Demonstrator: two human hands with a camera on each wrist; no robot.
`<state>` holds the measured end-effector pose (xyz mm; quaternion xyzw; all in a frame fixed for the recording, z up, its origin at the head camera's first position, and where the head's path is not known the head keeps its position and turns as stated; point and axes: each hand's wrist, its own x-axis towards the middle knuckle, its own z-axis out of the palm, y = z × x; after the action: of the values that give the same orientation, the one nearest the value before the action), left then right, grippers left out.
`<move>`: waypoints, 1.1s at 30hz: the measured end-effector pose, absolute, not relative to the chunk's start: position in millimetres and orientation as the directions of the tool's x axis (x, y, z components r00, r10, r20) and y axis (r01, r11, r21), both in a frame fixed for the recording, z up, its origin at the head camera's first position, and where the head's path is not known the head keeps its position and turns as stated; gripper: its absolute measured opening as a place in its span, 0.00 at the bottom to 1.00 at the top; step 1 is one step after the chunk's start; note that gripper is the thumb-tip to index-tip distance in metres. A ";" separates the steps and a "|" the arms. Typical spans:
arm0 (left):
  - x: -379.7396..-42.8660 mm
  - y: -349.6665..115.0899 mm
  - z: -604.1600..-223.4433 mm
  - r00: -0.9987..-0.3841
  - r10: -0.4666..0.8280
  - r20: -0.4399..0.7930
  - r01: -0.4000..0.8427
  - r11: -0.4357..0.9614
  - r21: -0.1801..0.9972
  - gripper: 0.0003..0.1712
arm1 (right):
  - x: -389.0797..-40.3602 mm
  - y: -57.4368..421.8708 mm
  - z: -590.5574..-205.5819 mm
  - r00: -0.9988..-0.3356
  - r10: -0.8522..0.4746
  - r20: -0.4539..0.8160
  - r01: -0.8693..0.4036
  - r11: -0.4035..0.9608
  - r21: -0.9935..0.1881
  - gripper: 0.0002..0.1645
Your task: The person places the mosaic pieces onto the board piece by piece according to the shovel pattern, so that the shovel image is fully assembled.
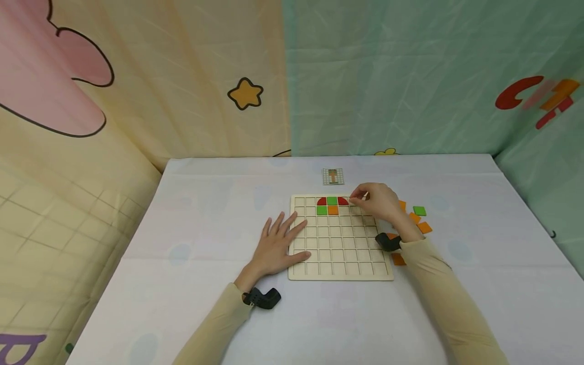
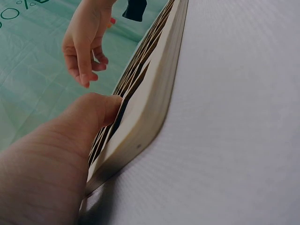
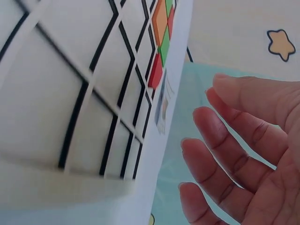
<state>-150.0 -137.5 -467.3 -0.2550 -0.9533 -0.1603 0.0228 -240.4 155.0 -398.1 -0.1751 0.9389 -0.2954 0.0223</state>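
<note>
A pale wooden grid board [image 1: 339,253] lies on the table. Along its top rows sit a red curved tile [image 1: 321,202], a green tile [image 1: 332,201], another red curved tile [image 1: 342,202], a second green tile [image 1: 322,210] and an orange tile [image 1: 333,210]. My left hand [image 1: 276,248] rests on the board's left edge, fingers spread; its thumb [image 2: 105,108] touches the rim in the left wrist view. Above the top right corner hovers my right hand [image 1: 377,200]. Its fingers [image 3: 234,154] are loosely bent, with nothing visible between thumb and index finger.
Right of the board lie several loose orange tiles [image 1: 424,227], partly hidden by the right arm, and a loose green tile [image 1: 419,211]. Behind the board is a small pattern card [image 1: 333,176]. Printed curtains [image 1: 205,61] hang beyond the white table [image 1: 205,177].
</note>
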 end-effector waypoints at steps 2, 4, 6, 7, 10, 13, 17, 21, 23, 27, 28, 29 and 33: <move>-150.1 -137.8 -467.0 -0.870 0.479 0.120 0.492 0.820 0.293 0.45 | -237.5 162.7 -397.1 -0.943 -0.324 0.072 -0.306 0.764 -0.568 0.09; -149.9 -138.0 -466.9 -0.870 0.479 0.116 0.491 0.820 0.294 0.45 | -234.5 170.8 -396.5 -0.946 -0.312 0.088 -0.305 0.765 -0.567 0.10; -150.0 -138.0 -467.3 -0.871 0.479 0.112 0.490 0.821 0.293 0.45 | -231.4 179.1 -396.2 -0.949 -0.296 0.105 -0.302 0.768 -0.565 0.10; -150.1 -137.9 -467.6 -0.870 0.479 0.113 0.490 0.820 0.295 0.45 | -229.7 183.1 -395.7 -0.951 -0.287 0.111 -0.298 0.769 -0.565 0.10; -150.3 -137.9 -468.1 -0.870 0.479 0.120 0.492 0.819 0.296 0.45 | -225.6 195.8 -394.2 -0.959 -0.254 0.126 -0.279 0.773 -0.569 0.12; -150.2 -137.9 -467.6 -0.871 0.477 0.120 0.490 0.819 0.298 0.45 | -222.8 209.0 -393.3 -0.968 -0.216 0.131 -0.251 0.772 -0.584 0.13; -149.8 -137.7 -466.5 -0.873 0.475 0.115 0.486 0.822 0.296 0.45 | -221.2 226.5 -396.1 -0.979 -0.160 0.129 -0.206 0.779 -0.593 0.14; -149.4 -137.4 -465.8 -0.872 0.475 0.115 0.487 0.822 0.294 0.45 | -220.4 243.9 -397.9 -0.988 -0.120 0.100 -0.156 0.788 -0.595 0.16; -149.6 -137.3 -466.1 -0.872 0.475 0.116 0.487 0.822 0.293 0.45 | -219.5 251.7 -396.8 -0.991 -0.114 0.070 -0.133 0.793 -0.594 0.17; -150.3 -137.3 -467.2 -0.871 0.476 0.122 0.490 0.820 0.296 0.45 | -218.6 263.8 -399.3 -0.995 -0.103 0.014 -0.092 0.813 -0.575 0.19; -150.3 -137.3 -467.2 -0.871 0.476 0.122 0.490 0.820 0.297 0.45 | -218.6 265.9 -400.7 -0.995 -0.100 -0.002 -0.081 0.816 -0.572 0.20; -150.1 -137.4 -467.0 -0.871 0.476 0.120 0.489 0.820 0.297 0.45 | -218.9 268.1 -402.6 -0.995 -0.098 -0.011 -0.075 0.820 -0.567 0.20; -149.3 -136.9 -465.4 -0.872 0.476 0.116 0.488 0.818 0.304 0.45 | -219.5 275.9 -406.6 -0.992 -0.102 -0.068 -0.046 0.825 -0.564 0.22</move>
<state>-149.3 -136.9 -465.4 -0.2527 -0.9533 -0.1643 0.0174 -219.5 275.9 -406.6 -0.0390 0.9540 -0.2935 0.0476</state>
